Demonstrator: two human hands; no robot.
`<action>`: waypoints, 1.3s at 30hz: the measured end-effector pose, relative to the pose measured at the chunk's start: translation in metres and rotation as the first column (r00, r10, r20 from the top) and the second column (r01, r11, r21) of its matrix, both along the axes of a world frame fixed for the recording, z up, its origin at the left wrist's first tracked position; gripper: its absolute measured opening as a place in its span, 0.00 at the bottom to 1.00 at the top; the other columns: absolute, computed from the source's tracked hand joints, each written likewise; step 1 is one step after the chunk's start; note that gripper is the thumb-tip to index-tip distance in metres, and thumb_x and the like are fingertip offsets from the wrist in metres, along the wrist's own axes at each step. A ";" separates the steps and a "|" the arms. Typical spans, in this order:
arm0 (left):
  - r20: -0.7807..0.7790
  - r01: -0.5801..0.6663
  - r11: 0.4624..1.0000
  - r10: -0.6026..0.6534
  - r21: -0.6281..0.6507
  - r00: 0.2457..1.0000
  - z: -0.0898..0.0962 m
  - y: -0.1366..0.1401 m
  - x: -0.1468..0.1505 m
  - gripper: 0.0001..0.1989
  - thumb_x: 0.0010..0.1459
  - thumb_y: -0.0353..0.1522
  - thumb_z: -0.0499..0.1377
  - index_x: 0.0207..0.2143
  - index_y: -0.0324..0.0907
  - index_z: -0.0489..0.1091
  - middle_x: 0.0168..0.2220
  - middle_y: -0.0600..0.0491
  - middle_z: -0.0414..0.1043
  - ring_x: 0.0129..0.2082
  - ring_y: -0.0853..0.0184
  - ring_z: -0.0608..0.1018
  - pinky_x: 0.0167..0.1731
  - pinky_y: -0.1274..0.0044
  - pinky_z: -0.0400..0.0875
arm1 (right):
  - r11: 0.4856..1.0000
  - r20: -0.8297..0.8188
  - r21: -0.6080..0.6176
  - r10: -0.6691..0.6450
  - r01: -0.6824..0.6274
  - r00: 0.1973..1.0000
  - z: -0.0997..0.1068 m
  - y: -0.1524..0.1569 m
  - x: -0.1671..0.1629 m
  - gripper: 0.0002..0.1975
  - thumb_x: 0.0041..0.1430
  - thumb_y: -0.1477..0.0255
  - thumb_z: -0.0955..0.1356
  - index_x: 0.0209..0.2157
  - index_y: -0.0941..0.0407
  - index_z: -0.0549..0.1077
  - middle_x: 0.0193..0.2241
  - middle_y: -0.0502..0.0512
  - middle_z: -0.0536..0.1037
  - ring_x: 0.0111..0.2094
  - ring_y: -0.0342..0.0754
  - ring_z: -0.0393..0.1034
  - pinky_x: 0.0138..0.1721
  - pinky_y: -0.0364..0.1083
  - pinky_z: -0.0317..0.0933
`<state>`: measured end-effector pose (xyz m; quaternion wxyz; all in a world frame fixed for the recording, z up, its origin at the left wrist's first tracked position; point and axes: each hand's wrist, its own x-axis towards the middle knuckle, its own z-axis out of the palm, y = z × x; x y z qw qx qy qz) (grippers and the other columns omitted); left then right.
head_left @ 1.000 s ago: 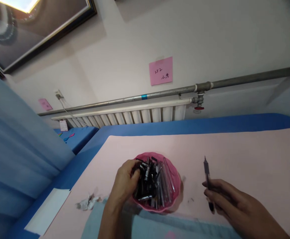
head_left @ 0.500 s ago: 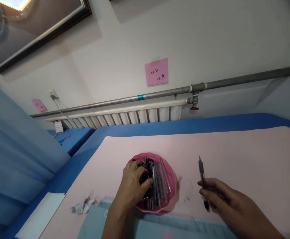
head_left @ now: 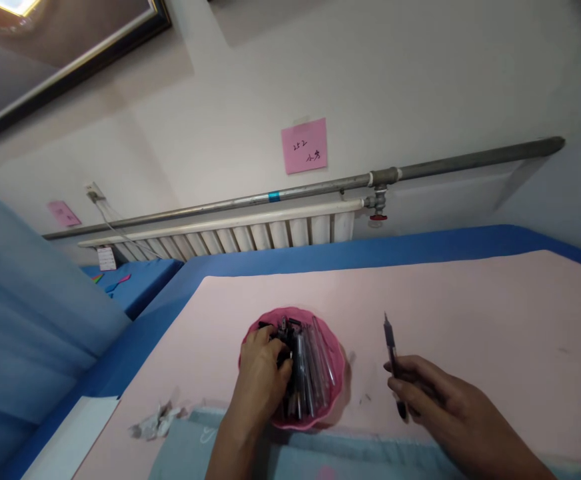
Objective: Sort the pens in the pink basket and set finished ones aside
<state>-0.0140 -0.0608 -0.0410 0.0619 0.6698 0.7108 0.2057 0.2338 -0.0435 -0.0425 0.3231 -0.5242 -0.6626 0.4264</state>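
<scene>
A slim, straight pen (head_left: 390, 340) with a dark, tapered tip is in the person's right hand (head_left: 435, 397), raised to the right of the bowl, tip up and leaning slightly left. Thumb and fingers pinch its barrel, and its rounded black end shows below them.

The left hand (head_left: 256, 373) reaches into a round bowl (head_left: 339, 380), deep pink with a wavy, scalloped rim. Its fingers are bent among small, glossy black parts (head_left: 294, 325); whether they grip one cannot be told. Beside them, on the bowl's right side, smooth clear tubes (head_left: 320, 360) lie roughly side by side, their straight walls catching the light.

The bowl rests on a flat, matte pink sheet (head_left: 460, 313) spread over a blue desk (head_left: 350, 255). Left of the bowl sits a crumpled, whitish scrap (head_left: 158, 421), and along the near edge runs soft, folded light blue cloth (head_left: 190, 440). A flat white sheet (head_left: 68, 440) lies farther left, near a pleated blue curtain (head_left: 30, 320). Behind the desk stands a ribbed white radiator (head_left: 280, 233) beneath a round metal pipe (head_left: 325, 185).
</scene>
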 end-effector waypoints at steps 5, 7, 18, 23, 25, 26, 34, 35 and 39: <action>-0.035 -0.014 1.000 0.014 -0.007 0.999 -0.003 0.003 0.007 0.11 0.48 0.27 0.54 0.32 0.41 0.75 0.50 0.43 0.67 0.50 0.54 0.67 0.50 0.63 0.59 | 0.999 -0.002 0.026 -0.036 0.036 0.999 0.001 -0.002 -0.002 0.10 0.51 0.62 0.63 0.28 0.52 0.70 0.16 0.46 0.71 0.20 0.45 0.67 0.26 0.42 0.59; -0.041 -0.023 1.000 0.023 -0.001 0.999 -0.004 0.003 0.009 0.12 0.48 0.26 0.53 0.33 0.40 0.75 0.50 0.42 0.67 0.51 0.54 0.66 0.50 0.62 0.59 | 0.999 -0.001 0.028 -0.027 0.027 1.000 0.003 -0.002 -0.004 0.09 0.51 0.62 0.63 0.28 0.52 0.71 0.16 0.46 0.71 0.20 0.46 0.67 0.26 0.43 0.59; 0.191 -0.069 0.985 0.039 0.156 0.981 0.001 0.002 0.010 0.09 0.52 0.28 0.54 0.31 0.42 0.75 0.44 0.46 0.71 0.45 0.58 0.70 0.47 0.64 0.61 | 1.000 0.027 0.026 0.012 -0.013 1.000 0.001 -0.002 -0.003 0.09 0.53 0.63 0.63 0.31 0.52 0.70 0.17 0.46 0.71 0.21 0.46 0.67 0.25 0.42 0.60; 0.613 -0.049 0.996 -0.009 0.078 0.790 0.020 -0.010 0.015 0.09 0.55 0.36 0.54 0.35 0.45 0.73 0.35 0.53 0.74 0.35 0.65 0.74 0.37 0.74 0.66 | 0.961 0.125 0.230 0.128 -0.154 0.984 0.003 -0.007 0.000 0.08 0.57 0.67 0.61 0.35 0.53 0.70 0.24 0.50 0.74 0.25 0.45 0.69 0.27 0.42 0.62; 0.720 0.015 1.000 -0.020 0.014 0.694 0.024 -0.013 0.018 0.09 0.53 0.37 0.56 0.34 0.45 0.73 0.33 0.54 0.74 0.33 0.66 0.73 0.34 0.77 0.66 | 0.900 0.182 0.362 0.188 -0.244 0.965 0.004 -0.009 -0.001 0.08 0.58 0.69 0.61 0.37 0.52 0.70 0.27 0.51 0.75 0.29 0.46 0.69 0.30 0.43 0.63; 0.750 0.042 0.999 -0.025 -0.003 0.661 0.024 -0.014 0.019 0.09 0.52 0.37 0.57 0.33 0.45 0.74 0.32 0.54 0.74 0.32 0.66 0.73 0.33 0.77 0.65 | 0.863 0.217 0.418 0.208 -0.283 0.954 0.004 -0.009 -0.001 0.09 0.59 0.70 0.61 0.38 0.52 0.70 0.27 0.52 0.75 0.29 0.47 0.69 0.30 0.44 0.63; 0.772 0.121 0.992 -0.043 -0.043 0.634 0.023 -0.014 0.021 0.07 0.49 0.35 0.60 0.31 0.43 0.75 0.28 0.55 0.73 0.29 0.68 0.71 0.29 0.80 0.63 | 0.747 0.333 0.545 0.225 -0.382 0.916 0.001 -0.009 0.001 0.12 0.60 0.74 0.60 0.44 0.51 0.69 0.29 0.52 0.74 0.31 0.45 0.69 0.31 0.43 0.65; 0.758 0.129 0.991 -0.049 -0.047 0.651 0.024 -0.015 0.021 0.07 0.49 0.34 0.59 0.31 0.44 0.75 0.28 0.55 0.73 0.29 0.68 0.71 0.30 0.80 0.63 | 0.743 0.333 0.549 0.224 -0.382 0.916 0.001 -0.009 0.001 0.12 0.61 0.75 0.60 0.44 0.52 0.69 0.29 0.52 0.74 0.31 0.45 0.70 0.31 0.43 0.65; 0.694 0.161 0.985 -0.078 -0.055 0.715 0.028 -0.015 0.022 0.07 0.50 0.32 0.58 0.31 0.44 0.75 0.28 0.55 0.73 0.30 0.68 0.72 0.32 0.80 0.63 | 0.720 0.350 0.575 0.211 -0.387 0.913 -0.001 -0.007 0.001 0.14 0.61 0.75 0.60 0.47 0.52 0.68 0.29 0.52 0.73 0.31 0.45 0.70 0.31 0.43 0.66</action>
